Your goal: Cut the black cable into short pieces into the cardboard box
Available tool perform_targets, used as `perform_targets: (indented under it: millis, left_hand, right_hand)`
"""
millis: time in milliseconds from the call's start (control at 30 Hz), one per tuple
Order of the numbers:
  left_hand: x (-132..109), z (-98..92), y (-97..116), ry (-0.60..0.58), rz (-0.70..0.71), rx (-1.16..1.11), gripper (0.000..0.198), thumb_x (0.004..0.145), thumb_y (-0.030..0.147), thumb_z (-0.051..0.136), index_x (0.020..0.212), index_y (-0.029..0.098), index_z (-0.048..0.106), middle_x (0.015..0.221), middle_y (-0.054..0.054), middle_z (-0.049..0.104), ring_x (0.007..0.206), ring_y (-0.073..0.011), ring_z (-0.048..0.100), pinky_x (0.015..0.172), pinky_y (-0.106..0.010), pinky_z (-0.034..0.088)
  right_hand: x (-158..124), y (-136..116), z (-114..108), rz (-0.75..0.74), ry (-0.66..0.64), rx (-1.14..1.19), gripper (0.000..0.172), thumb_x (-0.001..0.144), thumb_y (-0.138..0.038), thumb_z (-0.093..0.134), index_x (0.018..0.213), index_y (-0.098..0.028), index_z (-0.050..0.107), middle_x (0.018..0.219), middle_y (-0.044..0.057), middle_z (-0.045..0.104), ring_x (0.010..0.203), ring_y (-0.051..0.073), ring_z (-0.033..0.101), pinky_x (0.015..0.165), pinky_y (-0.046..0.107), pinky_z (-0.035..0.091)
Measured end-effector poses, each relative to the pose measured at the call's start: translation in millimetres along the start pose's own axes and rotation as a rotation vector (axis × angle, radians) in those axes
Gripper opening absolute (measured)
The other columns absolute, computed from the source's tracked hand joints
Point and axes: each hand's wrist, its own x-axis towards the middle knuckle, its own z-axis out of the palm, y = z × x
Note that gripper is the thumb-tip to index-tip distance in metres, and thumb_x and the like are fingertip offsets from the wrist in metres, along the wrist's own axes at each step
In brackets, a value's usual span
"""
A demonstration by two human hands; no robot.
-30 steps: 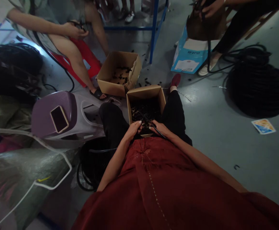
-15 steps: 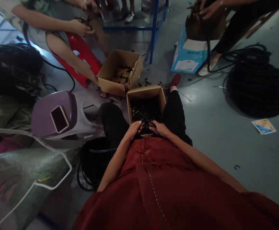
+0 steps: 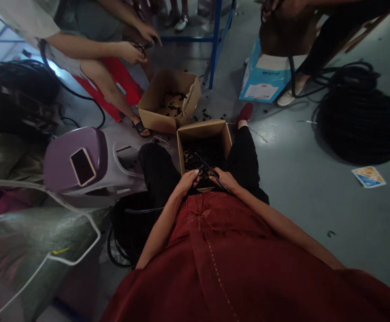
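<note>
My left hand (image 3: 187, 181) is closed on a piece of black tubing (image 3: 200, 168), with the thumb on top. Closed around the handles of dark scissors (image 3: 207, 166) is my right hand (image 3: 227, 180); the blades point forward and left, close to the fingers of my left hand. Whether the blades touch the tubing cannot be made out. Both hands are over the near edge of a cardboard box (image 3: 203, 129) between my knees. Many small black pieces (image 3: 211, 150) lie inside it.
A second cardboard box (image 3: 157, 120) with black pieces adjoins mine. Left, a phone (image 3: 82, 167) lies on a purple stool (image 3: 58, 154), near coiled black tubing (image 3: 131, 223). A large black coil (image 3: 358, 120) sits right. Co-workers' hands (image 3: 132, 51) are at the upper left and upper right.
My hands stay nearly in place; the scissor blades show slightly more apart from the tubing. The co-worker at the upper left has shifted to the right, hands lower.
</note>
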Motion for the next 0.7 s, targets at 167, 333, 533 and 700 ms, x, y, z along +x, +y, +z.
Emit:
perform_targets:
  millis: [167,333,533,700]
  left_hand:
    - [2.3,-0.7,-1.8,0.013,0.002,-0.037,0.045,0.076,0.044,0.06,0.11,0.014,0.055,0.059,0.005,0.047,0.042,-0.0029,0.037,0.04,-0.016,0.024]
    - [2.3,0.3,0.2,0.043,-0.006,-0.068,0.042,0.076,0.034,0.061,0.111,0.013,0.051,0.058,0.005,0.048,0.041,-0.0029,0.038,0.04,-0.016,0.024]
    - [-0.8,-0.2,4.8,0.065,0.051,-0.128,0.028,0.073,0.029,0.063,0.094,0.014,0.054,0.06,0.005,0.051,0.04,-0.002,0.037,0.039,-0.016,0.024]
    - [-1.7,-5.9,7.7,0.073,0.107,-0.262,0.038,0.07,0.03,0.066,0.102,0.015,0.054,0.061,0.005,0.053,0.041,-0.0028,0.039,0.04,-0.017,0.026]
  right_hand:
    - [0.7,-0.9,-0.1,0.04,0.022,0.002,0.033,0.085,-0.041,0.049,0.111,-0.021,0.053,0.092,0.008,0.068,0.081,0.021,0.064,0.064,0.023,0.04]
    - [0.2,-1.0,0.4,-0.004,0.069,0.095,0.034,0.085,-0.036,0.05,0.114,-0.019,0.05,0.102,0.008,0.066,0.089,0.021,0.063,0.071,0.024,0.043]
    - [-0.7,-1.6,0.6,0.017,0.075,0.144,0.036,0.085,-0.038,0.051,0.116,-0.019,0.049,0.104,0.009,0.066,0.091,0.022,0.063,0.074,0.027,0.044]
    - [-1.6,-2.8,0.7,0.007,0.036,0.173,0.038,0.084,-0.038,0.052,0.116,-0.019,0.048,0.104,0.009,0.065,0.093,0.021,0.062,0.077,0.027,0.045]
